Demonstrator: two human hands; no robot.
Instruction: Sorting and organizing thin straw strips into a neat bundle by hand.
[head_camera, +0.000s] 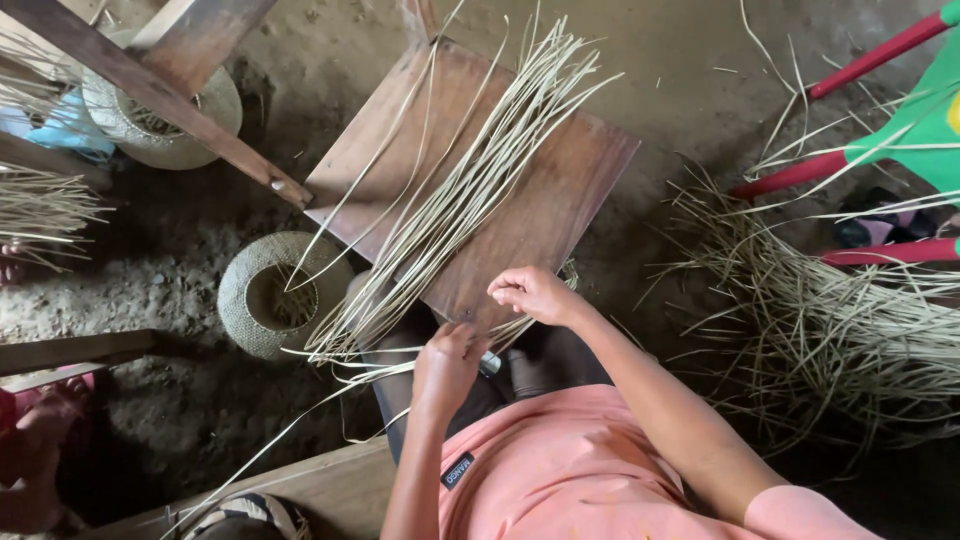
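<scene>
Head view looked straight down on a person seated over a bundle of pale cane strips (470, 170) that lay across a brown wooden board (570, 190). The left hand (447, 365) was curled closed at the near ends of the strips, where they gathered by the board's near edge; its fingers were wrapped tight around some of those ends, and a small dark tool (490, 364) showed just beside them, though whether the hand gripped it could not be told. The right hand (533, 293) was also closed, its fingertips pinched on a strip or two at the board's near corner, just beyond and to the right of the left hand.

Left of the left-hand fingers, on the dirt floor, stood a round woven basket (278, 293), open side up, with a few loose strips lying in it. Farther away and to the left, a second woven basket (165, 120) sat under a wooden beam (160, 95); what it held could not be made out.

The bundle's long axis ran diagonally from the hands away toward the far right, the strips fanning apart at their far tips. Well to the right of the right hand lay a loose heap of strips (820, 320).
</scene>
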